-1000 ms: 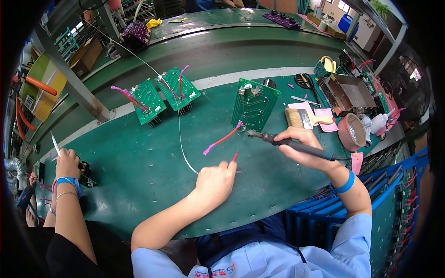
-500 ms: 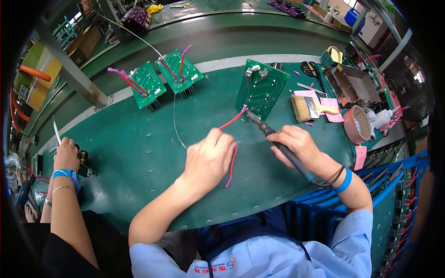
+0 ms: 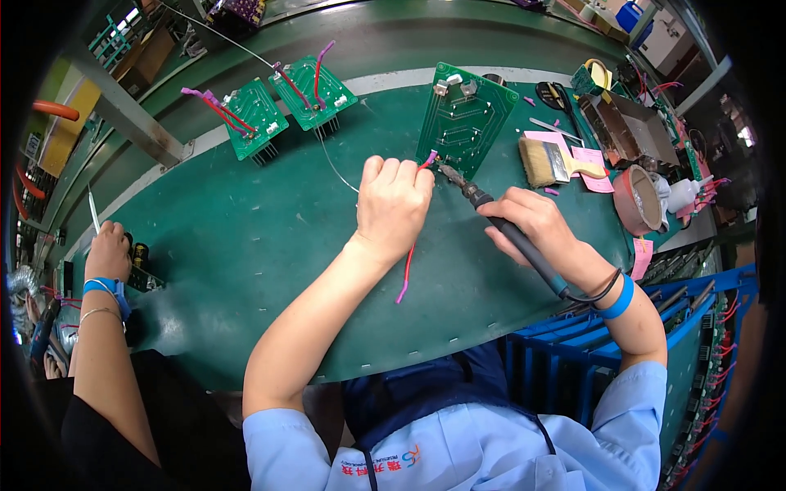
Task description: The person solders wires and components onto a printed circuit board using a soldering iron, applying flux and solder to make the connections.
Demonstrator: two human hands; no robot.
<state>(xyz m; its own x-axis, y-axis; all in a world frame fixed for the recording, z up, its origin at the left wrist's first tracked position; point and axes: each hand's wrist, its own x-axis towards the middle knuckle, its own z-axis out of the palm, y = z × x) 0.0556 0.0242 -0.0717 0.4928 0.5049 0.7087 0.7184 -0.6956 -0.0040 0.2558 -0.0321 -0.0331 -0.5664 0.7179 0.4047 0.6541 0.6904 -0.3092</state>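
Note:
A green circuit board [image 3: 467,119] stands on edge on the table in front of me. My left hand [image 3: 395,200] is closed on a red wire [image 3: 424,165], whose purple-sleeved end meets the board's lower edge. Below this hand hangs a red length with a purple end [image 3: 405,278]; whether it is the same wire is hidden. In my right hand [image 3: 540,225] is a soldering iron [image 3: 524,245], its tip at the board beside that wire end. A thin silvery wire [image 3: 332,164] runs from the upper left to my left hand.
Two boards with red wires [image 3: 254,119] lie at the back left. To the right are a brush [image 3: 544,162], pink papers [image 3: 591,164], a tape roll [image 3: 637,200] and a metal box [image 3: 626,131]. Another person's hand [image 3: 108,252] works at the left.
My left hand has moved up closer to the board, and the thin silvery wire's end now reaches it. The iron's tip stays by the wire end. The whole view has shifted slightly.

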